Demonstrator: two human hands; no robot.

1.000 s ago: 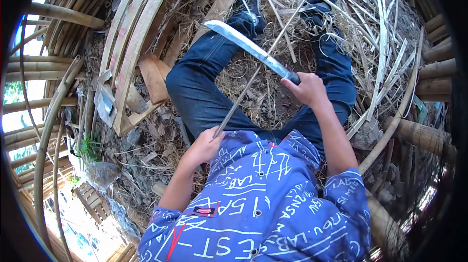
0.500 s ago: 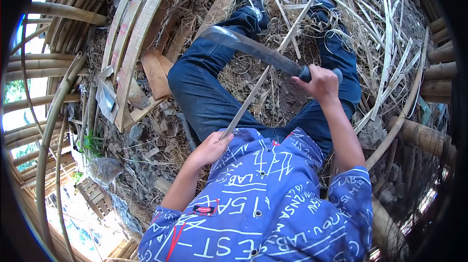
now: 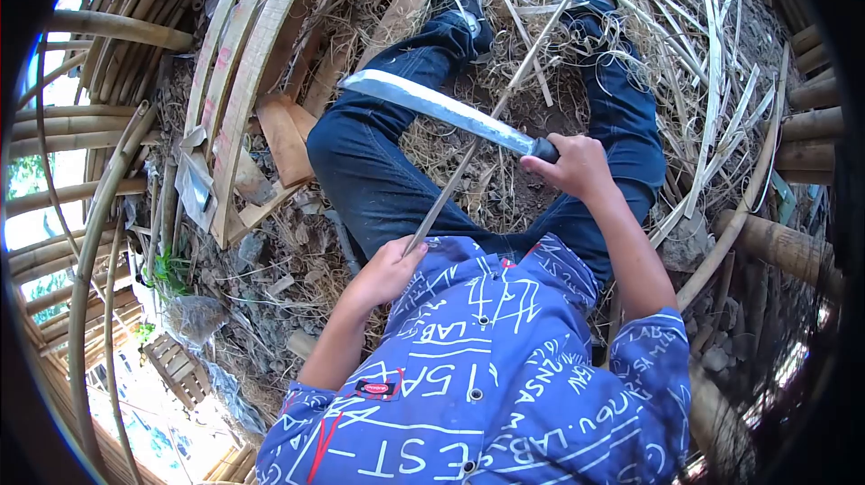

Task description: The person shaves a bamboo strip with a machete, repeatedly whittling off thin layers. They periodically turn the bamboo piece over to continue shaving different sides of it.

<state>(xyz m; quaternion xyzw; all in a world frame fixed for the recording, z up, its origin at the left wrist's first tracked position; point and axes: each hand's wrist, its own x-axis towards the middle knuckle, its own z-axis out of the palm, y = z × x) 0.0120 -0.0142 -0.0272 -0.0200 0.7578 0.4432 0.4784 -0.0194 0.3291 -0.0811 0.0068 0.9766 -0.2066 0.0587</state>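
My right hand is closed round the dark handle of a large knife. Its long blade points left, with its tip over the knee on the left side of the view, and lies across a thin bamboo strip. My left hand grips the strip's near end against the blue patterned shirt. From there the strip slants up and right between the legs, passing under the blade, to the shoe at the top. Whether the blade touches the strip I cannot tell.
Long flat wooden slats lean at the upper left beside a brown wood block. Pale split strips and curled shavings cover the ground at the right. A thick bamboo pole lies at the right; bamboo lattice stands at the left.
My right hand and the knife have moved toward the body and slightly left, and the blade now shows its bright face. My left hand stays nearly in place; the strip's far end has shifted slightly left.
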